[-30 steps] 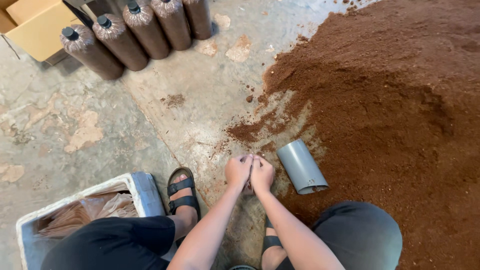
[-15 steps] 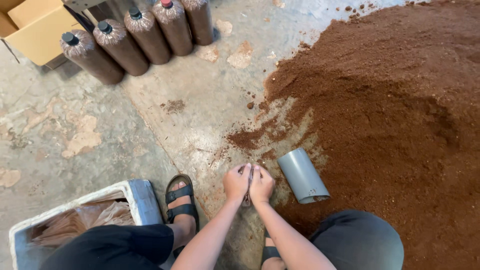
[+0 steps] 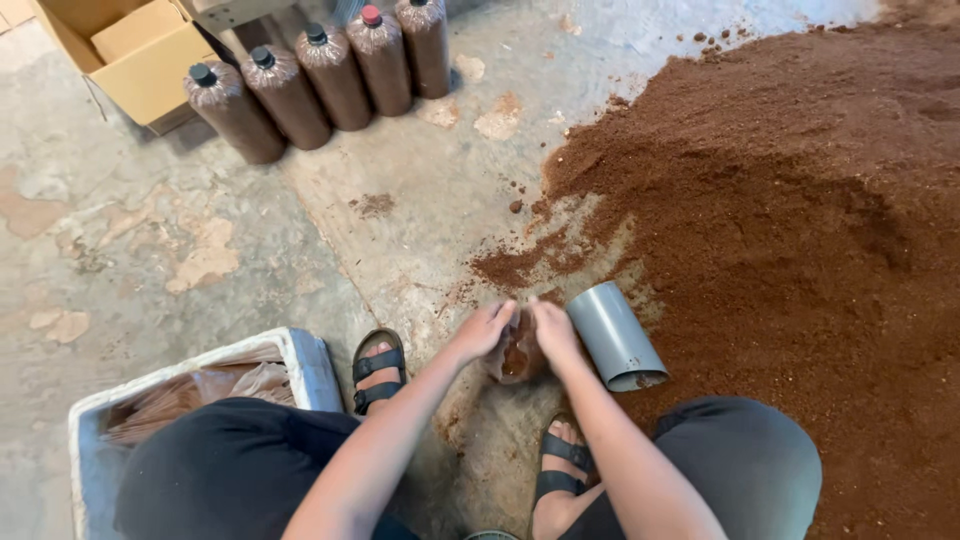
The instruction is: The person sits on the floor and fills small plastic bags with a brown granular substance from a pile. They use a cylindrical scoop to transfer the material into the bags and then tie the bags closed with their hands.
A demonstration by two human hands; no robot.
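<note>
Low over the concrete floor, my left hand [image 3: 481, 330] and my right hand [image 3: 552, 331] together hold a small clear plastic bag [image 3: 516, 356] with a little brown substrate in it. Each hand pinches one side of the bag's mouth, which is spread apart. A short grey pipe section [image 3: 614, 336] lies on the floor just right of my right hand. The big heap of brown substrate [image 3: 780, 220] spreads to the right.
Several filled brown bags with capped necks [image 3: 320, 75] stand in a row at the top, next to a cardboard box [image 3: 130, 55]. A white foam box [image 3: 300, 365] with plastic bags sits by my left knee. My sandalled feet [image 3: 378, 368] rest on the floor.
My hands have moved slightly apart, and the bag's mouth now shows spread between them. The view has shifted a little.
</note>
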